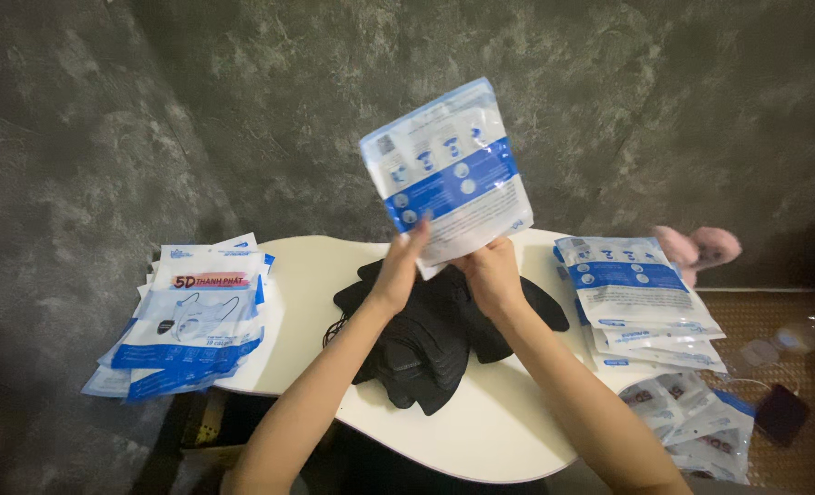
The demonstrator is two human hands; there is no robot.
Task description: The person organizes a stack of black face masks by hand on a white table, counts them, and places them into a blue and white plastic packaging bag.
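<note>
Head view: both hands hold one blue-and-white mask pouch [446,171] upright above the table. The left hand [398,272] pinches its lower left corner, thumb in front, fingers behind; the right hand [492,273] is closed on the lower edge just beside it. Held by its bottom edge, the pouch stands printed side toward the camera, perhaps so that it can be checked or opened.

Directly below the grip lies a heap of black face masks [430,335] on the white table [481,431]. Left of the grip sits a stack of filled pouches [187,321]; right of it, a fanned stack of flat pouches [637,298], and beyond that a pink plush slipper [701,247].
</note>
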